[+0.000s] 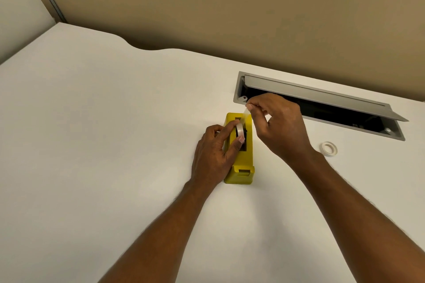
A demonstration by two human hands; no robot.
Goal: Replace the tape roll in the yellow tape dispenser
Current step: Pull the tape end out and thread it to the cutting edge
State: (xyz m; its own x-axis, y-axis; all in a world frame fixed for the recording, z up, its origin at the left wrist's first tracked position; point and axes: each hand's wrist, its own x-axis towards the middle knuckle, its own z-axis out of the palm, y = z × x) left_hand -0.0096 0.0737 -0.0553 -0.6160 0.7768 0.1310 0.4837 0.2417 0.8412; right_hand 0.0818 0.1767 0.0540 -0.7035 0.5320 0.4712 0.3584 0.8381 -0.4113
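The yellow tape dispenser (241, 167) stands on the white desk (115, 133), its cutter end toward me. A tape roll (240, 130) sits upright in its slot. My left hand (212, 154) wraps the dispenser's left side, with the thumb and a finger resting on the roll. My right hand (279, 125) hovers over the far end and pinches the loose end of clear tape (246, 111) pulled up from the roll. A second, thin tape roll (329, 147) lies flat on the desk to the right.
A grey cable hatch (322, 104) with its lid raised opens into a dark recess just behind my right hand. A tan partition wall (230, 7) runs along the desk's far edge.
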